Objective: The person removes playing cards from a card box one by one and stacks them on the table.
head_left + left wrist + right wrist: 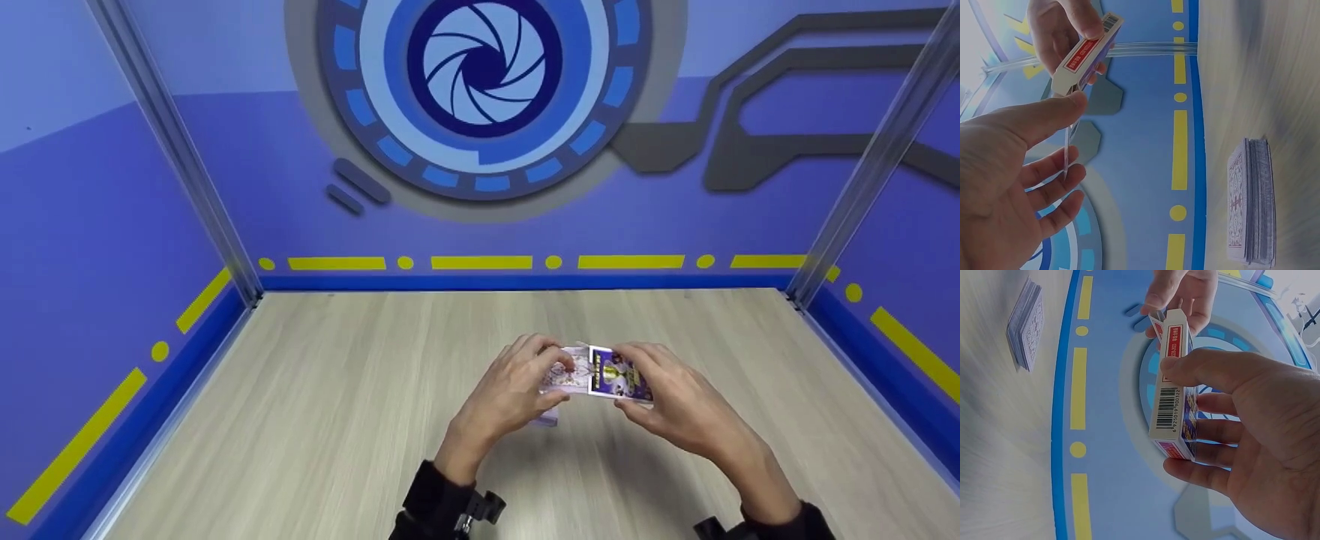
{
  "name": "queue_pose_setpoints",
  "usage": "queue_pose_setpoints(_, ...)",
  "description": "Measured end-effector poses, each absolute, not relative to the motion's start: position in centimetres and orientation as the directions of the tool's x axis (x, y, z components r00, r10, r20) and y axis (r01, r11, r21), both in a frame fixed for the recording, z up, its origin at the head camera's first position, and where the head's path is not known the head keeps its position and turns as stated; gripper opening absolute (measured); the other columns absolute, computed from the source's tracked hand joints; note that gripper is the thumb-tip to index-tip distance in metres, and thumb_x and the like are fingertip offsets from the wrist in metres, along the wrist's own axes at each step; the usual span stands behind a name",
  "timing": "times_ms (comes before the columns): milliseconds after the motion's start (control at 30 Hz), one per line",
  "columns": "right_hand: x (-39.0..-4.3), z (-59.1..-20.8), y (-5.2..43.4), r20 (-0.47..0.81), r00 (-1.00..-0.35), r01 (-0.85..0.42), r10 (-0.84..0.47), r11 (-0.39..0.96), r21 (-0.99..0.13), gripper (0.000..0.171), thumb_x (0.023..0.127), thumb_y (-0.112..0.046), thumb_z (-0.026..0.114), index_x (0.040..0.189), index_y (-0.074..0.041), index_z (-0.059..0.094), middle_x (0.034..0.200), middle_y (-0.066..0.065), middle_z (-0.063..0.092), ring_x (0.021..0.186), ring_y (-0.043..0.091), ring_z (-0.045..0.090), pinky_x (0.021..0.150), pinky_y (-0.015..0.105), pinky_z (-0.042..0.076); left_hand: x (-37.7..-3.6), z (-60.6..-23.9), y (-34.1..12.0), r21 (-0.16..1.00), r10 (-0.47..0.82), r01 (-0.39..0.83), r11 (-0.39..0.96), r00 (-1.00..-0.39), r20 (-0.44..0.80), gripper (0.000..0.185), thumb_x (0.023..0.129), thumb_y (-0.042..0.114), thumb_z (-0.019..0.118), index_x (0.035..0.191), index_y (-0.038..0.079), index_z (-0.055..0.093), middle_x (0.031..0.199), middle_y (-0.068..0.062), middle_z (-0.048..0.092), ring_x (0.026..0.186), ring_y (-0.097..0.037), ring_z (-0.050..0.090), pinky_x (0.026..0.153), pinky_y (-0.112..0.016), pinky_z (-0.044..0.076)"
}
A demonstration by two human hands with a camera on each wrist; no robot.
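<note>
My right hand [686, 401] grips a purple playing-card box [619, 373], thumb on its barcoded narrow side and fingers along the opposite side. The box is held above the table, its open end facing left. At that end my left hand [506, 382] pinches a thin playing card [568, 377] with a red-and-white patterned back, partly outside the box. Its edge shows as a thin line in the left wrist view; whether it is one card or a few, I cannot tell. Below, a deck of cards [1249, 202] lies stacked on the table, mostly hidden behind the left hand in the head view.
The wood-grain table [337, 390] is bounded by a blue printed back wall [247, 180] and side walls. Metal posts [176, 150] stand at the back corners. The deck lies under the left hand.
</note>
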State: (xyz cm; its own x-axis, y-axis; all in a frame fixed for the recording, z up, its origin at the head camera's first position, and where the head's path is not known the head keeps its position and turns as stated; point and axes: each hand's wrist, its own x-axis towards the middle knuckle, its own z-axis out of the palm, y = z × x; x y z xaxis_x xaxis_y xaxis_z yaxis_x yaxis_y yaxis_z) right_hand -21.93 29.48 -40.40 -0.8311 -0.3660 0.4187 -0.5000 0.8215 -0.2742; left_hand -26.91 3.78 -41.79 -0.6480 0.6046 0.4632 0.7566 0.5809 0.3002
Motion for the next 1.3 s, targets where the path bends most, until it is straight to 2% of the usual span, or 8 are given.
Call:
queue_pose_setpoints(400, -21.9, -40.2, 29.9, 0.416, -0.837, -0.493, -0.354, 0.819, -0.294, 0.065, 0.082, -0.014, 0.087, 0.139, -0.006, 0.058, 0.133, 0.012, 0.062, 0.115, 0.026, 0.060, 0.086, 0.046, 0.054, -27.5, -41.3, 2.5, 0.338, 0.597, 0.748, 0.571, -0.661, 0.455, 0.030, 0.088, 0.023, 0.083, 0.113, 0.016, 0.068, 0.130, 0.001, 0.062, 0.124, -0.017, 0.056, 0.109, -0.033, 0.043)
queue_pose_setpoints(700, -21.8, -40.0, 30.1, 0.421, -0.839, -0.486, -0.345, 0.823, -0.296, 0.066, 0.082, -0.012, 0.087, 0.140, -0.006, 0.057, 0.135, 0.013, 0.061, 0.113, 0.025, 0.060, 0.084, 0.045, 0.055, -27.8, -40.8, 1.5, 0.380, 0.574, 0.739, 0.556, -0.672, 0.468, 0.027, 0.088, 0.020, 0.081, 0.112, 0.015, 0.070, 0.128, -0.001, 0.064, 0.122, -0.018, 0.058, 0.107, -0.035, 0.045)
queue_pose_setpoints(1000, -21.7, -39.8, 30.4, 0.419, -0.843, -0.478, -0.336, 0.826, -0.299, 0.065, 0.083, -0.013, 0.086, 0.140, -0.005, 0.056, 0.135, 0.015, 0.060, 0.115, 0.027, 0.060, 0.085, 0.046, 0.054, -28.2, -40.7, 0.7, 0.434, 0.541, 0.690, 0.579, -0.724, 0.428, 0.028, 0.089, 0.020, 0.080, 0.114, 0.016, 0.070, 0.133, -0.002, 0.062, 0.128, -0.020, 0.056, 0.109, -0.039, 0.044)
queue_pose_setpoints(1300, -21.6, -39.7, 30.7, 0.425, -0.844, -0.474, -0.326, 0.825, -0.307, 0.065, 0.083, -0.012, 0.085, 0.140, -0.005, 0.056, 0.135, 0.015, 0.061, 0.113, 0.026, 0.060, 0.081, 0.044, 0.055, -28.5, -41.0, 0.3, 0.466, 0.529, 0.670, 0.578, -0.743, 0.410, 0.027, 0.088, 0.018, 0.081, 0.113, 0.014, 0.071, 0.131, -0.002, 0.063, 0.126, -0.021, 0.056, 0.109, -0.038, 0.044)
